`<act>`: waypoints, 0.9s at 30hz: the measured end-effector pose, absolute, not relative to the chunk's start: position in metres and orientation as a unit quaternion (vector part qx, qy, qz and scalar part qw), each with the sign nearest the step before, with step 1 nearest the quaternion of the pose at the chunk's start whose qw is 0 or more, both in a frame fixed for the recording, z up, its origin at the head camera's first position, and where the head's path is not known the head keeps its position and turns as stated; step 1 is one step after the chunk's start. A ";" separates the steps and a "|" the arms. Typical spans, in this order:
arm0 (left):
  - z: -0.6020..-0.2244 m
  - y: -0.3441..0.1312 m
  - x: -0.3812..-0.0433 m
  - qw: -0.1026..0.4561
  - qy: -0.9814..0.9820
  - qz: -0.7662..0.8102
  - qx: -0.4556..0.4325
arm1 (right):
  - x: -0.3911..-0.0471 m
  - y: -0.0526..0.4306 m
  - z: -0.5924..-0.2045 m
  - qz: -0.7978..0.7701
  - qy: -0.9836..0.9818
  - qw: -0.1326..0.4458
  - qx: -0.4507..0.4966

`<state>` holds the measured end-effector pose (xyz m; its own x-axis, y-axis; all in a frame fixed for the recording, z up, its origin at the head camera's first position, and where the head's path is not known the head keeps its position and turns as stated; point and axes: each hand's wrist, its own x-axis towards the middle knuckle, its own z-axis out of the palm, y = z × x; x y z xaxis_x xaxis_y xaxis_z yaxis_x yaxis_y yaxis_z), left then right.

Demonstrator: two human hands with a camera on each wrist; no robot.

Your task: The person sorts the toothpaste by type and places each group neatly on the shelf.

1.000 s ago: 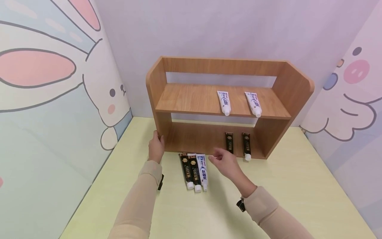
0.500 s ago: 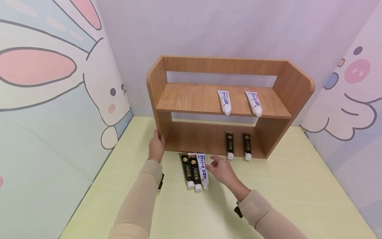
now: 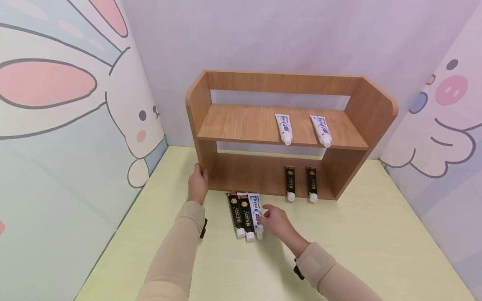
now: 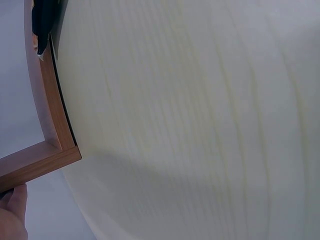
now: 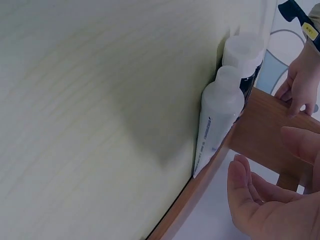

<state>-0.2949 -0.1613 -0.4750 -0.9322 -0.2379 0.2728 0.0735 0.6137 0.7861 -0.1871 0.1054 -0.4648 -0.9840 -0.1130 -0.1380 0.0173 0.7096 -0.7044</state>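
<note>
My left hand (image 3: 197, 184) grips the left side panel of a two-tier wooden shelf (image 3: 237, 123), thumb at its front edge. In the left wrist view only part of that hand (image 4: 12, 217) shows. My right hand (image 3: 279, 222) hovers just right of a white toothpaste tube (image 3: 255, 205), fingers bent loosely and thumb apart. The right wrist view shows a gap between these fingers and the white tube (image 5: 216, 112). Beside it lie two black toothpaste tubes, one on the left (image 3: 236, 213) and one in the middle (image 3: 246, 215). A white end peeks out behind the middle one.
Two white tubes, left (image 3: 284, 127) and right (image 3: 321, 128), lie on the upper tier, caps forward. Two black tubes, left (image 3: 290, 182) and right (image 3: 311, 182), lie on the lower tier. The shelf stands on a pale yellow table (image 3: 361, 251) between cartoon-printed walls.
My right hand has let go of a black tube at the lower tier and moved down and left to beside the white tube. The left hand stays on the panel.
</note>
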 end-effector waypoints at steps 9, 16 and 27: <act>-0.477 -0.162 -0.295 0.188 -0.884 -0.427 0.039 | -0.183 0.100 -0.471 -0.376 0.918 0.123 -0.009; -0.479 -0.162 -0.298 0.187 -0.884 -0.427 0.038 | -0.184 0.098 -0.476 -0.362 0.922 0.137 -0.003; -0.480 -0.163 -0.299 0.186 -0.886 -0.422 0.040 | -0.185 0.095 -0.484 -0.358 0.924 0.135 0.003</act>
